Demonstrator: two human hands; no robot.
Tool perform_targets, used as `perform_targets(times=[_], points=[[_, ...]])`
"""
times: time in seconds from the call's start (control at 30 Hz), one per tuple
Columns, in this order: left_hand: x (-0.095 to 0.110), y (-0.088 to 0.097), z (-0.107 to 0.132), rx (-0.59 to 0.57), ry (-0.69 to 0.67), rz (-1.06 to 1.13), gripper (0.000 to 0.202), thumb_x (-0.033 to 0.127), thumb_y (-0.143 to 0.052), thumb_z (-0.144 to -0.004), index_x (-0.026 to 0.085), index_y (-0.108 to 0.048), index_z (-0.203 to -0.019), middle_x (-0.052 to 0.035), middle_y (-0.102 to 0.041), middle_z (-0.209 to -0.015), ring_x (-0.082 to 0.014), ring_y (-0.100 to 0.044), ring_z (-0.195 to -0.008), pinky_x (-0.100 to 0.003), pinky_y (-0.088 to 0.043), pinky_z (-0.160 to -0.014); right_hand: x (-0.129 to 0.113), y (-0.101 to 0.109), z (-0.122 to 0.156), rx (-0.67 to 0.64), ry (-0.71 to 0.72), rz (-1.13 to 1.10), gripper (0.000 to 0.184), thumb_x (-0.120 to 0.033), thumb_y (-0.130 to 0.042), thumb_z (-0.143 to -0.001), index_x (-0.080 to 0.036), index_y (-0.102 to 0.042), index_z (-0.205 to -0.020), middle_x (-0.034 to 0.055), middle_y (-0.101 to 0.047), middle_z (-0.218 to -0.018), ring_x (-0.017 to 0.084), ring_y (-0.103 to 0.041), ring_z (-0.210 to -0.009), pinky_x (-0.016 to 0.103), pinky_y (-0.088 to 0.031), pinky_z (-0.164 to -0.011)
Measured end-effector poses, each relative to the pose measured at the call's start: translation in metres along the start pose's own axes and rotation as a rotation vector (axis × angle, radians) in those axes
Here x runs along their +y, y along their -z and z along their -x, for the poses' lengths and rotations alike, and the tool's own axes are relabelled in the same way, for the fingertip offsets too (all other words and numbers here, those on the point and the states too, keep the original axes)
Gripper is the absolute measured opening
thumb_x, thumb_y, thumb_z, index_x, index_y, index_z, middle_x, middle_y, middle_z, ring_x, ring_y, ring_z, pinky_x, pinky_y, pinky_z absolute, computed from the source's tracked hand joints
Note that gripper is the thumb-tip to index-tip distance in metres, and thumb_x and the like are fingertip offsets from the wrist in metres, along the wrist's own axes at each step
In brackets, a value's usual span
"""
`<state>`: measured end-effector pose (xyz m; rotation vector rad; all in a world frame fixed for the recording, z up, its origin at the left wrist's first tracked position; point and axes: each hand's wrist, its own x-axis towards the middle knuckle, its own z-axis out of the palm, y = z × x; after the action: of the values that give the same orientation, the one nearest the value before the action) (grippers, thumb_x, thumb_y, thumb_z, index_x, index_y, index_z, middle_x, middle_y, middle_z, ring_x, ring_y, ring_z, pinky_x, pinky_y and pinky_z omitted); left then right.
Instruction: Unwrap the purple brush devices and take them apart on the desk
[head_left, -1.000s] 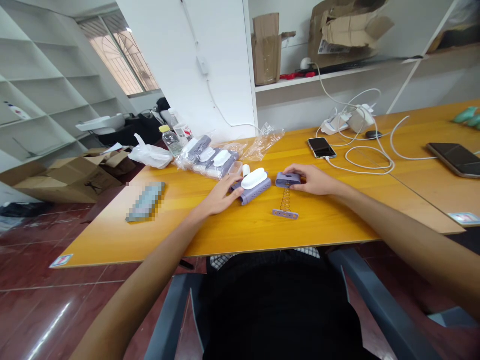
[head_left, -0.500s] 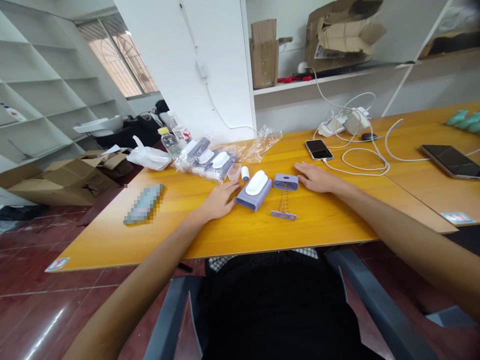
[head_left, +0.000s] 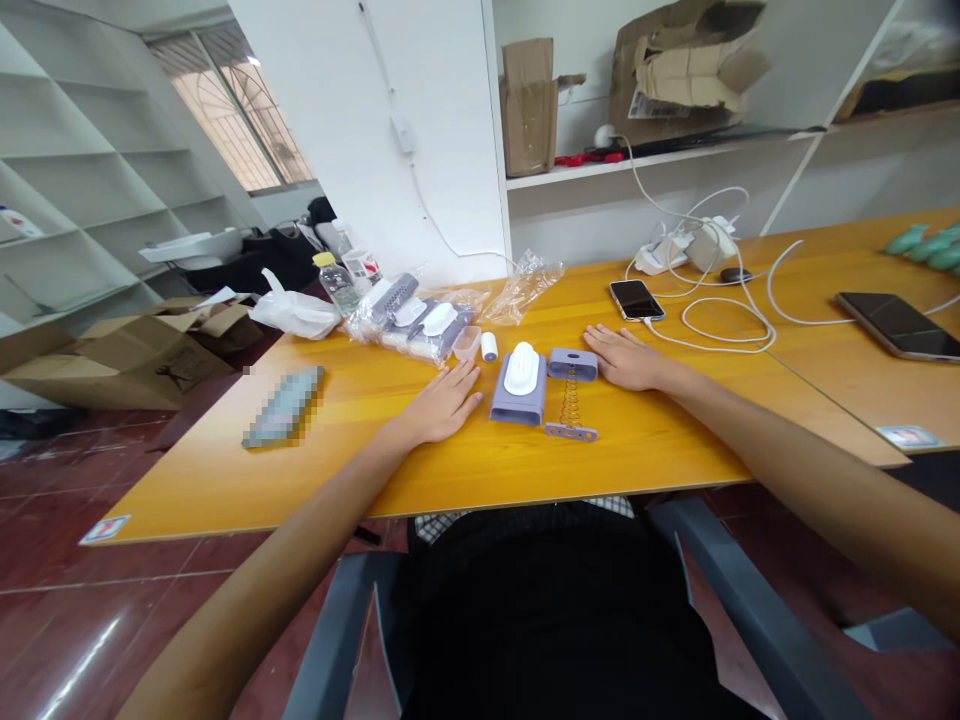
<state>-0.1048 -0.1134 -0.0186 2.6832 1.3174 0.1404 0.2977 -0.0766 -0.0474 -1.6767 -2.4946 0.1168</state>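
Observation:
My left hand (head_left: 442,402) lies flat and open on the orange table (head_left: 465,470), just left of a purple case with a white oval part on top (head_left: 519,388). My right hand (head_left: 626,358) rests flat and open on the table, to the right of a small purple block (head_left: 573,363) joined by a coiled spring to a purple bar (head_left: 571,431). Neither hand holds anything. A small white cylinder (head_left: 489,346) and a clear cap (head_left: 467,343) stand behind the case.
Bagged purple and white parts (head_left: 420,318), a water bottle (head_left: 334,281) and a white bag (head_left: 294,311) sit at the back left. A blurred flat item (head_left: 283,405) lies far left. Phones (head_left: 634,298) (head_left: 896,324), white cables (head_left: 727,310) and a charger (head_left: 712,240) are at the right.
Both hands let go of the parts and now lie flat on the table. The purple case has turned from slanted to pointing straight away from me.

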Motion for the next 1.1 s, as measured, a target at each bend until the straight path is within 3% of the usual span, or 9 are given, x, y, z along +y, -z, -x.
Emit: perform_targets(times=[0.17, 0.57, 0.73, 0.83, 0.93, 1.0, 1.1], points=[[0.000, 0.001, 0.001, 0.013, -0.025, -0.003, 0.070, 0.054, -0.026, -0.112, 0.013, -0.037, -0.167, -0.0164, -0.024, -0.179, -0.0361, -0.022, -0.167, -0.057, -0.020, -0.136, -0.004, 0.003, 0.002, -0.002, 0.003, 0.012, 0.069, -0.045, -0.029, -0.107, -0.015, -0.036, -0.169, 0.0134, -0.033, -0.176, 0.038, -0.028, -0.164, 0.066, -0.027, -0.132], [-0.004, -0.002, -0.001, 0.048, -0.056, 0.028, 0.067, 0.053, -0.031, -0.113, 0.013, -0.039, -0.166, -0.0185, -0.028, -0.177, -0.0371, -0.025, -0.166, -0.060, -0.022, -0.135, -0.006, 0.004, 0.002, -0.011, -0.002, 0.009, 0.069, -0.041, -0.028, -0.107, -0.010, -0.038, -0.167, 0.0161, -0.032, -0.176, 0.039, -0.028, -0.164, 0.068, -0.027, -0.131], [-0.006, -0.004, -0.001, 0.068, -0.054, 0.048, 0.066, 0.053, -0.035, -0.111, 0.013, -0.044, -0.163, -0.0191, -0.032, -0.176, -0.0385, -0.027, -0.165, -0.062, -0.025, -0.134, -0.005, 0.003, 0.001, 0.019, 0.015, -0.003, 0.067, -0.042, -0.030, -0.107, -0.015, -0.040, -0.167, 0.0152, -0.036, -0.175, 0.040, -0.032, -0.162, 0.071, -0.030, -0.129], [-0.002, -0.002, -0.001, 0.150, -0.081, 0.105, 0.061, 0.051, -0.035, -0.112, 0.014, -0.054, -0.156, -0.0182, -0.045, -0.170, -0.0368, -0.039, -0.160, -0.060, -0.031, -0.132, -0.004, 0.003, 0.001, 0.030, 0.027, -0.010, 0.066, -0.042, -0.029, -0.107, -0.016, -0.041, -0.167, 0.0155, -0.037, -0.174, 0.040, -0.033, -0.162, 0.072, -0.031, -0.128], [0.009, 0.003, -0.001, 0.308, -0.080, 0.212, 0.059, 0.050, -0.028, -0.114, 0.016, -0.059, -0.150, -0.0162, -0.062, -0.156, -0.0327, -0.056, -0.148, -0.057, -0.040, -0.128, -0.004, 0.003, 0.000, 0.020, 0.019, -0.021, 0.066, -0.042, -0.032, -0.107, -0.017, -0.041, -0.167, 0.0154, -0.036, -0.175, 0.040, -0.032, -0.162, 0.071, -0.030, -0.129], [0.017, 0.007, 0.001, 0.364, -0.107, 0.255, 0.059, 0.054, -0.030, -0.114, 0.018, -0.056, -0.152, -0.0157, -0.063, -0.155, -0.0329, -0.057, -0.146, -0.058, -0.042, -0.126, -0.005, 0.003, 0.000, 0.014, 0.014, -0.028, 0.065, -0.040, -0.034, -0.106, -0.017, -0.042, -0.166, 0.0160, -0.035, -0.175, 0.041, -0.031, -0.163, 0.071, -0.029, -0.129], [0.028, 0.012, 0.005, 0.297, -0.244, 0.265, 0.062, 0.060, -0.041, -0.110, 0.022, -0.048, -0.158, -0.0163, -0.051, -0.165, -0.0348, -0.048, -0.154, -0.059, -0.038, -0.129, -0.006, 0.003, 0.000, 0.018, 0.008, -0.043, 0.064, -0.037, -0.035, -0.106, -0.017, -0.043, -0.165, 0.0161, -0.035, -0.176, 0.041, -0.031, -0.163, 0.072, -0.028, -0.128]])
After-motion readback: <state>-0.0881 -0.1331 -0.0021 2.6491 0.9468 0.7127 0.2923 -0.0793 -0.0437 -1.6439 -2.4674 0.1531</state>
